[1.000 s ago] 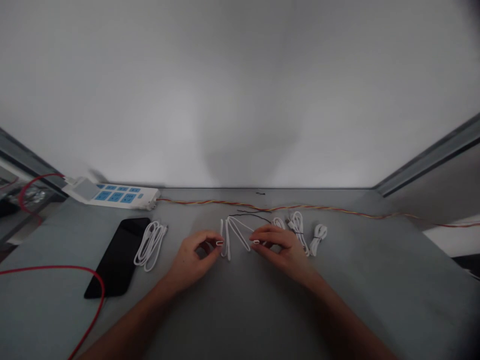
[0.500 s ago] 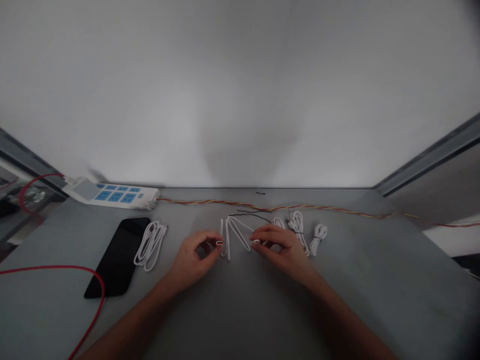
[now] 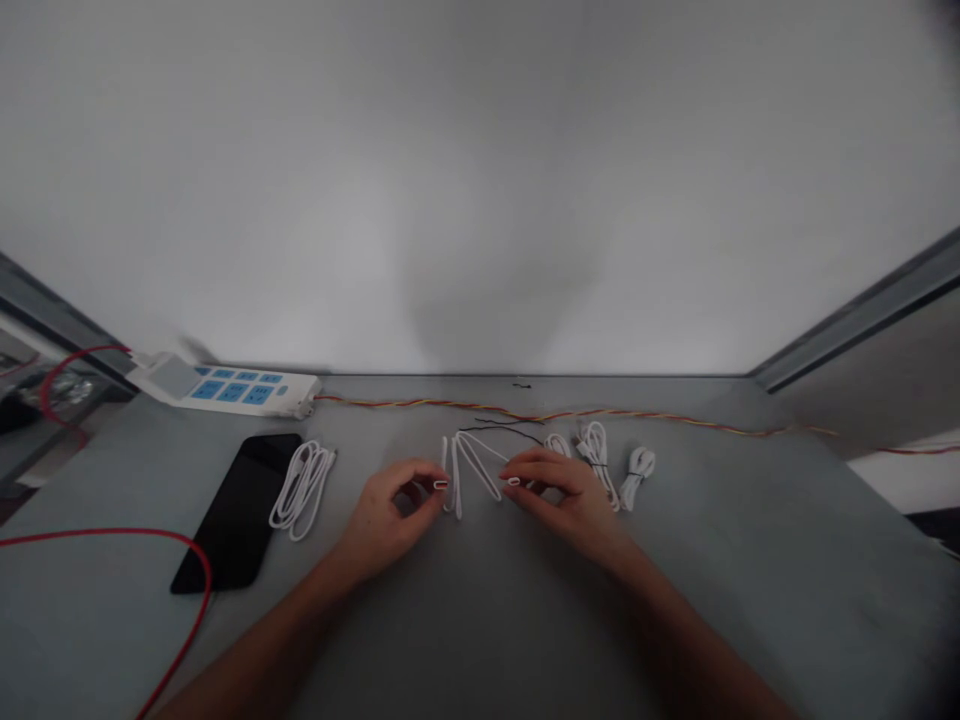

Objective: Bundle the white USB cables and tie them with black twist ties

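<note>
A white cable (image 3: 469,466) lies folded in zigzag loops on the grey table (image 3: 480,620) between my hands. My left hand (image 3: 390,515) pinches one plug end of it at the left. My right hand (image 3: 566,492) pinches the other plug end at the right. Both plug ends point toward each other, a short gap apart. A thin black wire (image 3: 501,430) lies just behind the loops.
A coiled white cable (image 3: 301,488) and a black phone (image 3: 238,510) lie to the left. Several small white cable bundles (image 3: 616,465) sit right of my right hand. A white-and-blue power strip (image 3: 225,388), a twisted orange-yellow wire (image 3: 600,414) and a red cable (image 3: 180,590) are also on the table.
</note>
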A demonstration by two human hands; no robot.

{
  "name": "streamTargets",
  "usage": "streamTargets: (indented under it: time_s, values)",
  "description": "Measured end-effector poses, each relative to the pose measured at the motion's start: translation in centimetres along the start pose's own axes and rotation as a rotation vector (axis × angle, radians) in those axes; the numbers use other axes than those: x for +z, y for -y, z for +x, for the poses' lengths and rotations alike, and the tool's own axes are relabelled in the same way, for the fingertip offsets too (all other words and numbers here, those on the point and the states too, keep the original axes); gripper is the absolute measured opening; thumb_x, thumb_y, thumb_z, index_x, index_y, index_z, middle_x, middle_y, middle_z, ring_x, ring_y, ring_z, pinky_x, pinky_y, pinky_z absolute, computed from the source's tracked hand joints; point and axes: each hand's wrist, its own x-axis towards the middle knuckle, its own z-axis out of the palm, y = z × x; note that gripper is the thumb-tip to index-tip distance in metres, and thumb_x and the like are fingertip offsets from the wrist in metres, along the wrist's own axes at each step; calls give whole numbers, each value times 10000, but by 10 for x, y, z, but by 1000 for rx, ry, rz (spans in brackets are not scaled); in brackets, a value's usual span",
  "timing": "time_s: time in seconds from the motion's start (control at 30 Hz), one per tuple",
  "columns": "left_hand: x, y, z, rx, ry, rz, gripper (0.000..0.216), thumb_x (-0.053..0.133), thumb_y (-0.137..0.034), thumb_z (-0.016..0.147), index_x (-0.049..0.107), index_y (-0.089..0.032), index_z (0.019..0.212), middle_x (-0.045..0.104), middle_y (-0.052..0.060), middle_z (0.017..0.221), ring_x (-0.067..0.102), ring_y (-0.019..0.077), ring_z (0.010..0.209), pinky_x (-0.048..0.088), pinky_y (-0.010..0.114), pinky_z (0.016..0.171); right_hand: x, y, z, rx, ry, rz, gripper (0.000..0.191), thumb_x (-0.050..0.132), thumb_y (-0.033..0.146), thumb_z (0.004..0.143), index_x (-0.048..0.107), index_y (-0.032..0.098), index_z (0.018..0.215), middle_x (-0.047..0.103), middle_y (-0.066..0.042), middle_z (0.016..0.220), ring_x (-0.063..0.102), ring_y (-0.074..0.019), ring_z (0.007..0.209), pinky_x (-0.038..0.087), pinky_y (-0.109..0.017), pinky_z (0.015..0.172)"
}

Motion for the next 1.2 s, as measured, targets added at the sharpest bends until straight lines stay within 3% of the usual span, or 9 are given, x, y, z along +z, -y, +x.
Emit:
streamTargets:
  time_s: [0.6, 0.7, 0.87, 1.0, 1.13, 1.2]
  values:
    - [1, 3, 0, -8, -8, 15, 148, 594, -253, 811, 648, -189, 933, 671, 32, 852, 617, 138, 713, 502, 248, 641, 1, 0, 1, 1, -22, -19, 132, 630, 261, 821, 729, 233, 903, 701, -49, 862, 623, -139, 643, 511, -251, 555]
    - [1, 8, 2, -26, -23, 92, 230, 579, -279, 836, 648, -204, 1042, 658, 26, 881, 596, 125, 675, 487, 239, 619, 3, -7, 1, 12, -70, -102, 173, 606, 298, 845, 715, 215, 951, 706, -48, 808, 607, -140, 616, 494, -252, 557]
    - [2, 16, 5, -43, -58, 326, 228, 476, -315, 894, 640, -181, 979, 633, 21, 782, 590, 148, 659, 463, 256, 613, 6, -16, 2, -12, -87, -323, 229, 536, 346, 885, 691, 177, 885, 677, -57, 744, 596, -163, 644, 483, -281, 619]
    - [2, 8, 2, -125, -63, 517, 269, 396, -340, 918, 578, -165, 1011, 652, 48, 757, 629, 198, 675, 448, 293, 617, 9, -14, 1, 87, 4, -512, 226, 508, 338, 898, 643, 177, 814, 666, -76, 820, 614, -220, 800, 483, -351, 741]
    - [3, -8, -2, -237, 30, 570, 321, 279, -355, 951, 527, -161, 1014, 677, 90, 779, 666, 241, 708, 438, 321, 625, 17, -8, -2, 232, 91, -615, 176, 534, 305, 886, 630, 170, 828, 629, -116, 1010, 608, -260, 932, 468, -402, 822]
    - [6, -12, -5, -263, 73, 575, 335, 351, -435, 922, 514, -162, 1028, 688, 114, 845, 676, 273, 779, 447, 339, 656, 21, -6, -4, 290, 77, -595, 162, 561, 306, 871, 631, 171, 816, 590, -129, 1089, 615, -252, 924, 470, -396, 817]
